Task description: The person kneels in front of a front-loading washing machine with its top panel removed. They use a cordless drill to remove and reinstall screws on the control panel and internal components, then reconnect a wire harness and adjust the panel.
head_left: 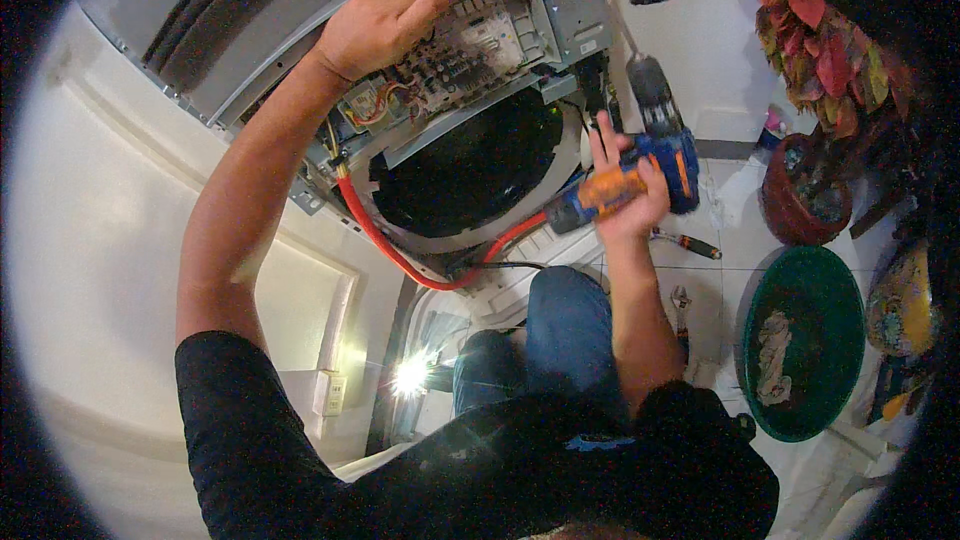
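Observation:
A blue and orange cordless drill (pixel 684 168) is in my right hand (pixel 630 205), my fingers partly round its grip and two of them sticking out. Its long bit points up toward the open appliance's corner. At the top, my left hand (pixel 385 28) is curled against a dusty circuit board (pixel 465 65), and its fingertips are hidden, so what they hold cannot be made out. Wire bundles and a thick orange-red tube (pixel 372 230) run below the board. A dark round opening (pixel 470 170) lies under it in the appliance's housing (pixel 280 30).
On the tiles to my right lie a screwdriver-like tool (pixel 690 243) and an adjustable wrench (pixel 681 310). Beyond them stand a green tub (pixel 850 340) with a pale cloth and a reddish pot (pixel 800 200) beneath red-leaved foliage (pixel 830 60). A bright lamp (pixel 410 377) glares near my knees.

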Demonstrator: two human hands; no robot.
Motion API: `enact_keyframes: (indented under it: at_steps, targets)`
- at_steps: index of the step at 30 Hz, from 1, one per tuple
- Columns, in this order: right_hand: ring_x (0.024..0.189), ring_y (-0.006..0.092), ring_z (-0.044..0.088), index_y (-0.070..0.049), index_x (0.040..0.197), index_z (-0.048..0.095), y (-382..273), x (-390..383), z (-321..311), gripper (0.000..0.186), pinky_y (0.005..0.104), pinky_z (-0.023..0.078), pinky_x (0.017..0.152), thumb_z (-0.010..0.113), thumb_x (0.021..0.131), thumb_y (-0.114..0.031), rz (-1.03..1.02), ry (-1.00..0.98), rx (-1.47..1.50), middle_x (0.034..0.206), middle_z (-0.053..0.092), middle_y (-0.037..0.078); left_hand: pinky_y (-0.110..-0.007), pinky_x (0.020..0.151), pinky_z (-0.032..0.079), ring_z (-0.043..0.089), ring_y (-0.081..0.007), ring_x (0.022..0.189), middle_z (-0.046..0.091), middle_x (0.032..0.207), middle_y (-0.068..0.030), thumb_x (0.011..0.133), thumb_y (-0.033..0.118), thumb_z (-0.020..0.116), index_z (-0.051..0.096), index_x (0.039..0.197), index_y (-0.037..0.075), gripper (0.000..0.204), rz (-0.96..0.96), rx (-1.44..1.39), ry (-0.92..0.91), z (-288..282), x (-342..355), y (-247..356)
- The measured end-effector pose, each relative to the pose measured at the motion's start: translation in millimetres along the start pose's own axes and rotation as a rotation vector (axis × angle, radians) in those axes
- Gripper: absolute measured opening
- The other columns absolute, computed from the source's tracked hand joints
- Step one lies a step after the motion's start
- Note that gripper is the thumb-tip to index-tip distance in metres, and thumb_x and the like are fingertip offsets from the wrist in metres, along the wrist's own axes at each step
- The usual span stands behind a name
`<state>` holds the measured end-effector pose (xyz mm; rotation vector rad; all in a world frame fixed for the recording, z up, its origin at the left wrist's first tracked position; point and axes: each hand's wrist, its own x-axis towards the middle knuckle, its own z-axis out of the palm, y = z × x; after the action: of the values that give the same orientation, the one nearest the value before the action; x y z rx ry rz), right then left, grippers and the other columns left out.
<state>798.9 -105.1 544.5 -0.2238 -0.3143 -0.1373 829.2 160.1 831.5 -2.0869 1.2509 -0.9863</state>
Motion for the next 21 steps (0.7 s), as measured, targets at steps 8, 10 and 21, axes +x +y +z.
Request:
enact_keyframes:
  at_steps: [8,10,21]
  targets:
    - [0.107,0.0305,0.065,-0.013,0.112,0.054,60.5,65.4,6.9,0.027,0.0524,0.049,0.097,0.056,0.089,-0.027,-0.025,0.219,0.315,0.11,0.066,0.007,-0.04,0.071,0.057,0.067,-0.031,0.088,0.065,0.091,-0.0106,0.084,0.01,0.06,0.056,0.127,0.007,0.043,0.043,0.009,0.01,2.3,0.1,-7.0]
    - [0.1,0.0298,0.064,-0.017,0.111,0.051,61.3,69.2,9.2,0.025,0.0606,0.047,0.094,0.058,0.089,-0.025,-0.044,0.199,0.305,0.11,0.063,0.008,-0.04,0.071,0.057,0.068,-0.0321,0.088,0.067,0.093,-0.0114,0.085,0.009,0.059,0.055,0.13,0.007,0.045,0.02,-0.004,0.05,1.2,2.1,-3.6]
    - [0.085,0.0258,0.061,-0.018,0.112,0.046,45.4,85.3,14.8,0.025,0.0552,0.054,0.075,0.056,0.091,-0.024,-0.067,0.151,0.161,0.111,0.063,0.011,-0.044,0.071,0.059,0.07,-0.0338,0.092,0.069,0.106,-0.0153,0.088,0.01,0.06,0.039,0.149,0.012,0.065,-0.365,0.11,-0.07,7.0,11.2,24.4]
